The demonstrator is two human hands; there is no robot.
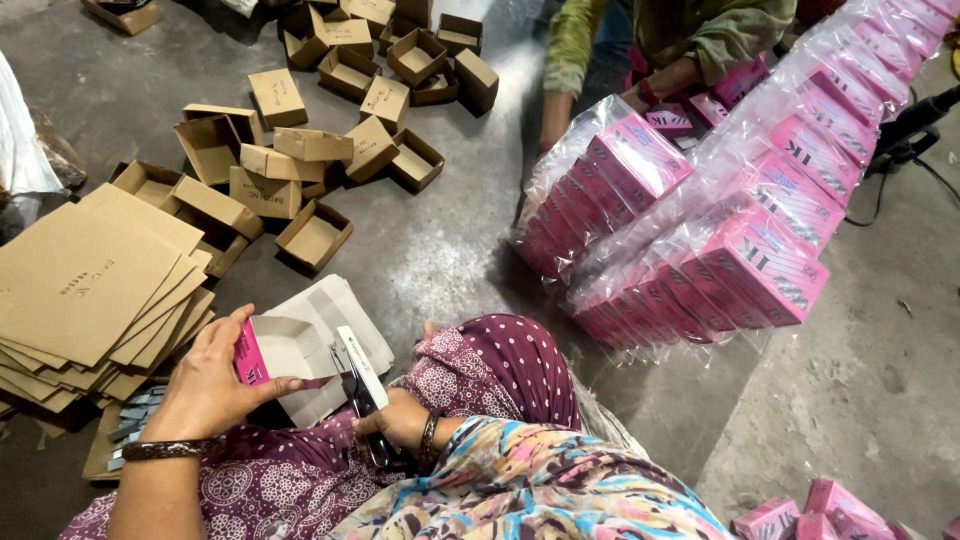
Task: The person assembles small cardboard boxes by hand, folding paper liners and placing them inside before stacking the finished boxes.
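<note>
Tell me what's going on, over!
Left hand holds a pink box, flap open. Right hand grips a dark tool beside it. Flat white cartons lie under the box; nothing blocks the hands.

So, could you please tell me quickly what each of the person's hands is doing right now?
Left hand: closed around a small pink and white box, open side up.
Right hand: gripping a dark tool; its kind cannot be told.

— What is that small carton [283, 352]?
— A pink box with a white inside, open, its flap [361, 366] raised, tilted over the lap.
— And underneath?
— It sits just above a stack of flat white blanks [335, 305].
</note>
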